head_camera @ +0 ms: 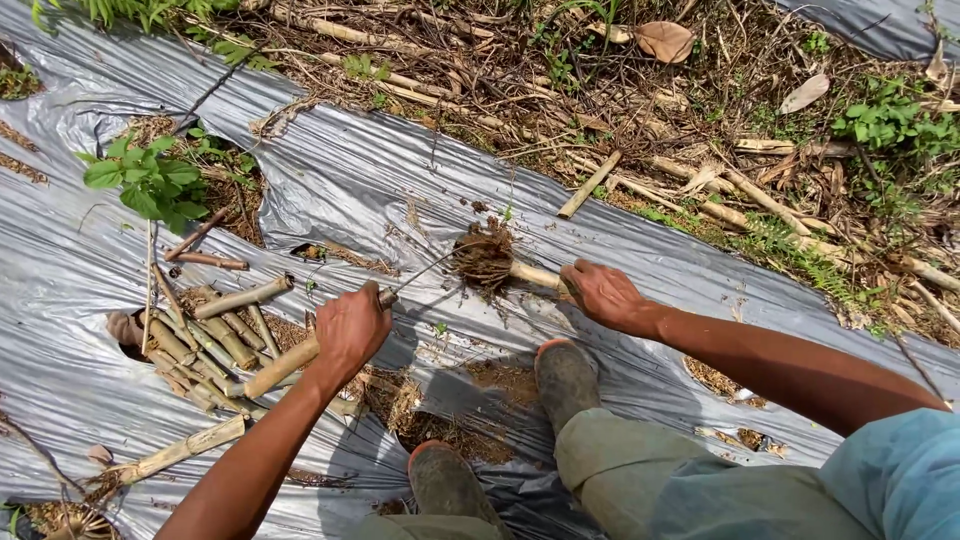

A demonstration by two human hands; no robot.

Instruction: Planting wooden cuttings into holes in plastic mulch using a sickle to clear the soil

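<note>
Left hand (350,328) clenched round a knife handle (285,364), blade just past its fingers at the root clump (485,257); right hand (600,293) grips the clump's stalk (535,275).

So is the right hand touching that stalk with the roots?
Touching. The head view shows the right hand wrapped around the rooted stalk, with no gap.

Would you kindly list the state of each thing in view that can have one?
left hand: shut on knife handle
knife: held, thin blade pointing at the root clump
right hand: shut on stalk
stalk: held level, root clump on its end
plastic sheet: spread, torn open in holes
cut stalks: piled in a hole
</note>
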